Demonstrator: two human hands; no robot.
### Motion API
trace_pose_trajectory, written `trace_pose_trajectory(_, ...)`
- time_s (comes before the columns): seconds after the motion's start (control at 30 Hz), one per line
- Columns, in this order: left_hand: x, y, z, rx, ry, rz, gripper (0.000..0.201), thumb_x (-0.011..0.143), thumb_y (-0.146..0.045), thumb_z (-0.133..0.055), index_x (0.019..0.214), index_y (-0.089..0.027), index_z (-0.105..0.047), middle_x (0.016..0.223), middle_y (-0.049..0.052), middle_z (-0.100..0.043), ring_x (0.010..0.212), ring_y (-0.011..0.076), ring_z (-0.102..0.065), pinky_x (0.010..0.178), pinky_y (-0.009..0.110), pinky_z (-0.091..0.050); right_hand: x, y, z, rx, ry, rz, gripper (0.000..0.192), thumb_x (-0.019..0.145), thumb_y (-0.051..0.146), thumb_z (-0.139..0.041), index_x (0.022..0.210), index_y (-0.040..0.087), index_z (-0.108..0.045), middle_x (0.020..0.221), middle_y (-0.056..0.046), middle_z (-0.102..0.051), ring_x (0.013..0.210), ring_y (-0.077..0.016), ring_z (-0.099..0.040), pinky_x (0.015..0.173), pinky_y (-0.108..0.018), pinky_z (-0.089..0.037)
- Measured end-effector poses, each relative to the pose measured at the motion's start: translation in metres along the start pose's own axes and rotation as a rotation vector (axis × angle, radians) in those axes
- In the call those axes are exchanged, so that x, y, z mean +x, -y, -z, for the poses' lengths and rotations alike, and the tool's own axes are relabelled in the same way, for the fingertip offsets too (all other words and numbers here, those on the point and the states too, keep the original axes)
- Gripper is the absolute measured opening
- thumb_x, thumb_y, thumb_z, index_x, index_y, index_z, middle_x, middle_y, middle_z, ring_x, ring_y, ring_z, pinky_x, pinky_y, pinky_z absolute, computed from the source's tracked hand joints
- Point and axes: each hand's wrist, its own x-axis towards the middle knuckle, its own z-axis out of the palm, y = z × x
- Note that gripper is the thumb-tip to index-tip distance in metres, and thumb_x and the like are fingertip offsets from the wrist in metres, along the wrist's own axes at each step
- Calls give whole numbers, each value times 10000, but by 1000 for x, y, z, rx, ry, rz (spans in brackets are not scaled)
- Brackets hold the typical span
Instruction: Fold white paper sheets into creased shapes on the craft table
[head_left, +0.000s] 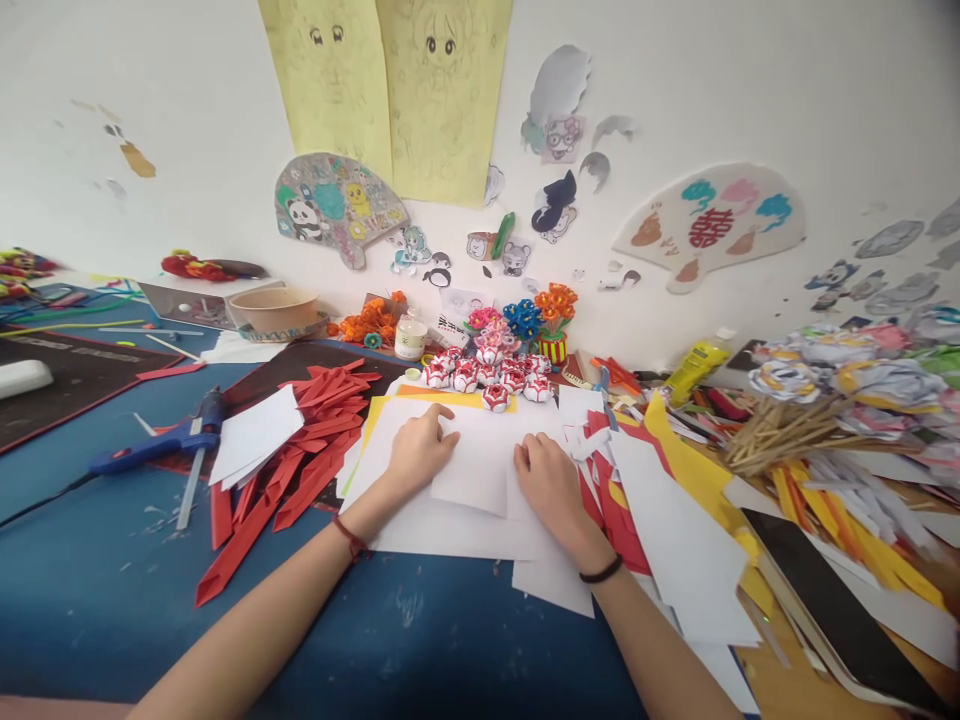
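Both hands rest on a small white paper sheet (480, 470) that lies on a stack of larger white sheets (442, 525) on the blue table (112, 590). My left hand (420, 452) presses its fingers flat on the sheet's left part. My right hand (546, 482) presses on the sheet's right edge, fingers curled down. Just beyond the paper sits a cluster of red and white folded paper pieces (487, 378).
A pile of folded red paper strips (300, 450) and a blue glue gun (161, 440) lie to the left. Loose white, yellow and red sheets (675, 520), wooden sticks (780, 430) and paper flowers (847, 380) crowd the right. A bowl (276, 308) and small paper bouquets (525, 320) stand by the wall.
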Motion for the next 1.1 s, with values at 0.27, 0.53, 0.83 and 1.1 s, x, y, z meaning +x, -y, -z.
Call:
trace_pose_trajectory(0.27, -4, 7, 0, -171, 8, -84, 186, 781, -228, -532, 961, -214, -574, 520, -74, -483, 534, 142, -500, 578, 238, -327, 0, -1, 0, -8, 3, 20, 175, 916, 208, -449, 750, 203, -506, 775, -33, -559, 711, -178, -509, 622, -304, -298)
trace_pose_trajectory(0.53, -7, 3, 6, -228, 20, -72, 142, 763, -239, -543, 896, -207, -583, 504, -79, -473, 510, 127, -475, 575, 235, -326, 0, -2, -1, 2, 6, 8, 180, 915, 210, -448, 739, 208, -488, 767, -28, -552, 706, -173, -506, 617, -298, -289)
trace_pose_trajectory(0.83, -11, -3, 14, -218, 120, -27, 345, 791, -348, -559, 1105, -207, -535, 484, -95, -442, 481, 135, -455, 535, 235, -305, 0, 0, 4, 27, 11, 2, 225, 907, 257, -464, 687, 210, -463, 748, -29, -542, 699, -175, -500, 618, -304, -306)
trace_pose_trajectory(1.1, -17, 1, 10, -232, 117, -135, 310, 773, -221, -509, 1080, -224, -552, 456, -107, -358, 467, 124, -382, 554, 232, -305, -1, 0, 2, 1, 40, -26, 188, 892, 286, -503, 721, 212, -481, 769, -41, -532, 695, -189, -483, 617, -314, -305)
